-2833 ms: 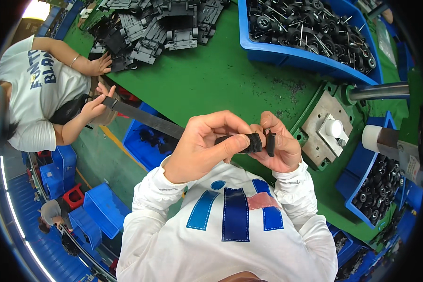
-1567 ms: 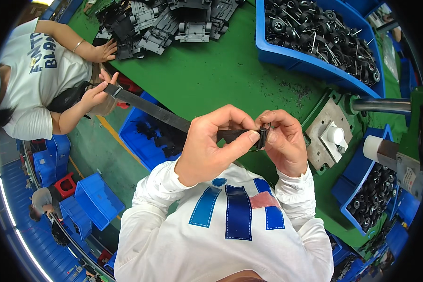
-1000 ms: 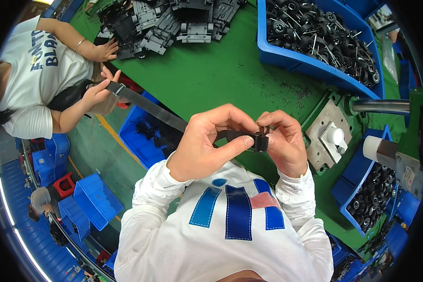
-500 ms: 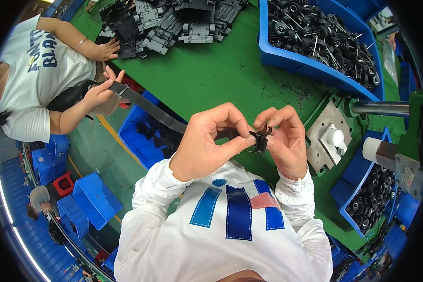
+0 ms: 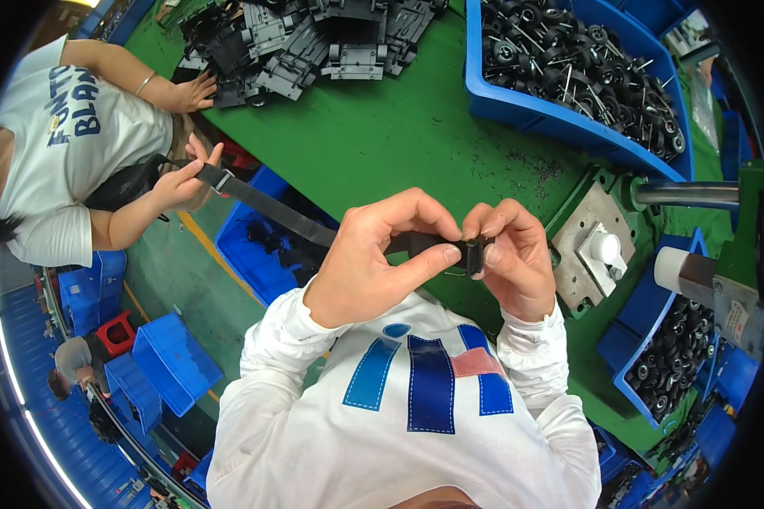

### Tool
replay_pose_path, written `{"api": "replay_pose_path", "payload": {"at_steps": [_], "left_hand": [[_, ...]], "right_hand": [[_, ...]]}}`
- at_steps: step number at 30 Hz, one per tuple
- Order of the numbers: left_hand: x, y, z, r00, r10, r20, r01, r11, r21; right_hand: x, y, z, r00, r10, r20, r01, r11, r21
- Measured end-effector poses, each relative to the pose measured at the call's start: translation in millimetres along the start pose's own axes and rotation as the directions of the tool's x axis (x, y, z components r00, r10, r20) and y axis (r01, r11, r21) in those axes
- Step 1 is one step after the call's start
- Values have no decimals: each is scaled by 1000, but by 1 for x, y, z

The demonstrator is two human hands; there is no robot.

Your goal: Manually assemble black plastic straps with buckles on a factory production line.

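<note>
A black webbing strap (image 5: 276,212) runs from a person's hand (image 5: 181,180) at the left to my own two hands. My left hand (image 5: 369,267) is closed round the near part of the strap, with thumb and index finger pinching at its end. A small black plastic buckle (image 5: 474,258) sits at that end, between my fingertips. My right hand (image 5: 522,267) pinches the buckle from the right side with thumb and fingers. How the webbing threads through the buckle is partly hidden by my fingers. A metal adjuster (image 5: 222,180) shows on the strap near the other person's hand.
Black toy-car chassis parts (image 5: 297,51) are heaped on the green table (image 5: 382,144). A blue bin (image 5: 518,119) of wheels on axles stands at the far right. Close to my right are a press's metal plate (image 5: 581,254) and another wheel bin (image 5: 624,373).
The buckle has turned a little between my fingers, and my right fingertips have shifted on it. The other person's strap-holding hand has moved slightly, and the strap lies a bit lower.
</note>
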State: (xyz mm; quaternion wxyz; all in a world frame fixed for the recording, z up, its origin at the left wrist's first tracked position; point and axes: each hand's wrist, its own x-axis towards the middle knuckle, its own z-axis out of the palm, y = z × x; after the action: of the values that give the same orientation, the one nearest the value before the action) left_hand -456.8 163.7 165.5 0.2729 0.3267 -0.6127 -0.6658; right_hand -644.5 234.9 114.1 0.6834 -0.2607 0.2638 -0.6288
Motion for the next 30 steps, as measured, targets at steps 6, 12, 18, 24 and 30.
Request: {"api": "replay_pose_path", "payload": {"at_steps": [6, 12, 18, 24, 30], "left_hand": [[0, 0, 0, 1000, -6, -19, 6, 1000, 5], [-1, 1, 1, 999, 16, -36, -17, 1000, -12], [-2, -2, 3, 1000, 6, -13, -6, 1000, 0], [-5, -4, 11, 995, 76, -56, -71, 994, 84], [-5, -8, 14, 961, 259, -97, -210, 912, 352]], "right_hand": [[0, 3, -3, 999, 37, -4, -36, 997, 73], [1, 2, -4, 999, 43, 16, -44, 996, 76], [1, 2, -1, 1000, 8, 14, -8, 999, -44], [0, 1, 5, 997, -38, -70, 33, 997, -77], [-1, 7, 8, 966, -243, -88, 201, 920, -337]]}}
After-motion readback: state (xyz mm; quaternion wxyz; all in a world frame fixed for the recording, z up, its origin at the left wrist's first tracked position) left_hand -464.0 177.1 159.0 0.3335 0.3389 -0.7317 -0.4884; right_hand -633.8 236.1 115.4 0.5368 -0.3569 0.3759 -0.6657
